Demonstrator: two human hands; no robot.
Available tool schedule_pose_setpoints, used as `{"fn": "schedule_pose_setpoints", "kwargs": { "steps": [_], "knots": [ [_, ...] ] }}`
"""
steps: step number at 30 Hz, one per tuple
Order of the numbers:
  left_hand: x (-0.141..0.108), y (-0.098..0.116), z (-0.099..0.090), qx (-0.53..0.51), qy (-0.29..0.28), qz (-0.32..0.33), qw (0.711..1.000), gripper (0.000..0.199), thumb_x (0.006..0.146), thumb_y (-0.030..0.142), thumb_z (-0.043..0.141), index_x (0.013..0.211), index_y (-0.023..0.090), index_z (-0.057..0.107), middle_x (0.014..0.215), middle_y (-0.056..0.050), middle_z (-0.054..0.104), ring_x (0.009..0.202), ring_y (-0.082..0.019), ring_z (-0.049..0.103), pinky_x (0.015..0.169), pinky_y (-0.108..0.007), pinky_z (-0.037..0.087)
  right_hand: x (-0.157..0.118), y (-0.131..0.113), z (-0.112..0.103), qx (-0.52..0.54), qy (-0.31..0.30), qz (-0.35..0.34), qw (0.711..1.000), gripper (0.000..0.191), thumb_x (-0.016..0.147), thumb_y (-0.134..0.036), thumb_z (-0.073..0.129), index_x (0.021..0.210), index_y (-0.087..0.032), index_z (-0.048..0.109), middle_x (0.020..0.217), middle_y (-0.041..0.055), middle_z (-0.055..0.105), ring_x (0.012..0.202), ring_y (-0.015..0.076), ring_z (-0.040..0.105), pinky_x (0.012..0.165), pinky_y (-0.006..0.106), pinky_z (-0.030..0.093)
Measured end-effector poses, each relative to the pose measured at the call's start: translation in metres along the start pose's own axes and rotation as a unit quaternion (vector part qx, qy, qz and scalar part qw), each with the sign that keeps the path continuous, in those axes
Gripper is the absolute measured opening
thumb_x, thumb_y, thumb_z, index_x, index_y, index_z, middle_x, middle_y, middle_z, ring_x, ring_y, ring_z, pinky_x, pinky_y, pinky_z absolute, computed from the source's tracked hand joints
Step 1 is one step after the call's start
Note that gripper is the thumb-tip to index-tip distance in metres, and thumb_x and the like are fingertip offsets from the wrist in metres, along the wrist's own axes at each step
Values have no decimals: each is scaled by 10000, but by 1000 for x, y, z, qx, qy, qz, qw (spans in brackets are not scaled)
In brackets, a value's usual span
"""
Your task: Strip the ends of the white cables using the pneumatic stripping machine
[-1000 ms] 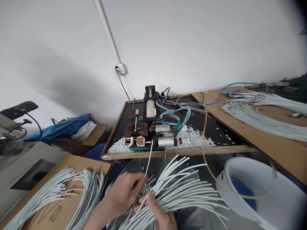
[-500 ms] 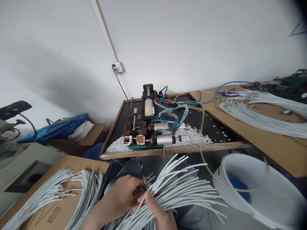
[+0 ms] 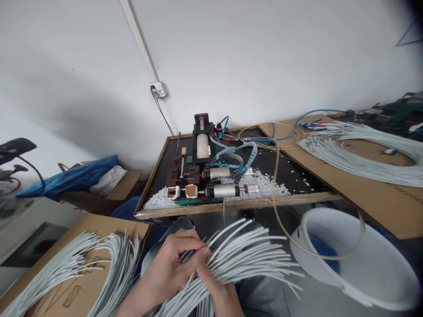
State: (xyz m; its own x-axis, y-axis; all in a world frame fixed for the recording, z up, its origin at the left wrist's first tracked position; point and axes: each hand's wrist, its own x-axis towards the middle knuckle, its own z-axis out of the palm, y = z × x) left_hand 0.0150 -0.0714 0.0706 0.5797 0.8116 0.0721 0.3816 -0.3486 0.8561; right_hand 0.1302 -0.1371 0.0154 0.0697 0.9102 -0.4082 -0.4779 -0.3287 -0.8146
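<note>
A thick bundle of white wires (image 3: 251,255) lies above my lap, its loose ends fanning out to the right. My right hand (image 3: 220,286) is closed around the bundle from below, thumb across the top. Against its near side, my left hand (image 3: 176,259) is closed too, thumb and fingertips pinched together at the wires beside the right thumb. The fingers partly hide the wires between the two hands, and the bundle's lower part runs out of view at the bottom.
A pneumatic machine (image 3: 205,171) stands on a wood-edged black bench (image 3: 284,200) strewn with white clippings. Wire bundles (image 3: 115,264) rest on cardboard at left; coiled wires (image 3: 370,169) lie on cardboard at right. A white bucket (image 3: 360,268) stands at right, crossed by a yellowish hose (image 3: 276,193).
My left hand has shifted right and up over the wires, its thumb now beside the right thumb. The fanned ends sit closer together. The view has tilted slightly.
</note>
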Motion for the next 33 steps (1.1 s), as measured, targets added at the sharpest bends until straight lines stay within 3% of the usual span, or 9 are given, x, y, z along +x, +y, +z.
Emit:
{"fn": "schedule_pose_setpoints", "kwargs": {
  "steps": [4, 9, 15, 21, 26, 33],
  "knots": [
    [6, -8, -6, -67, 79, -39, 994, 316, 896, 383, 574, 672, 179, 664, 626, -29, 586, 600, -159, 532, 565, -247, 395, 9, 6, -1, 54, -46, 0, 997, 444, 688, -622, 710, 650, -180, 706, 582, 64, 747, 410, 161, 595, 460, 297, 502],
    [15, -37, -23, -205, 193, -96, 955, 289, 879, 431, 584, 820, 160, 666, 548, 25, 544, 490, -117, 480, 529, -227, 392, 16, 8, -2, 72, -65, -15, 995, 437, 700, -610, 712, 650, -176, 686, 602, 59, 766, 336, 141, 584, 419, 288, 535],
    [20, -67, -24, -91, 298, -107, 944, 303, 801, 436, 671, 799, 133, 689, 575, 0, 624, 537, -137, 563, 539, -217, 446, 19, 8, -1, 89, -59, -6, 994, 452, 658, -609, 750, 652, -162, 682, 605, 62, 766, 348, 133, 598, 473, 300, 575],
    [19, -70, -21, -52, 314, -115, 941, 291, 808, 415, 661, 822, 127, 701, 627, -35, 684, 603, -177, 626, 588, -239, 489, 18, 7, -1, 80, -50, 4, 996, 468, 637, -615, 760, 647, -156, 670, 592, 64, 758, 323, 120, 566, 388, 253, 511],
    [18, -73, -20, -50, 305, -105, 945, 276, 837, 403, 632, 824, 135, 697, 627, -24, 671, 601, -170, 616, 580, -233, 474, 16, 13, -5, 67, -42, -7, 997, 437, 703, -576, 733, 708, -142, 691, 637, 72, 757, 450, 111, 622, 382, 158, 431],
    [19, -77, -18, -40, 296, -103, 949, 283, 858, 400, 609, 836, 131, 694, 639, -34, 675, 621, -183, 622, 583, -241, 479, 17, 15, -6, 62, -30, 2, 998, 441, 693, -581, 739, 699, -144, 683, 621, 83, 751, 454, 134, 642, 381, 168, 443]
  ]
}}
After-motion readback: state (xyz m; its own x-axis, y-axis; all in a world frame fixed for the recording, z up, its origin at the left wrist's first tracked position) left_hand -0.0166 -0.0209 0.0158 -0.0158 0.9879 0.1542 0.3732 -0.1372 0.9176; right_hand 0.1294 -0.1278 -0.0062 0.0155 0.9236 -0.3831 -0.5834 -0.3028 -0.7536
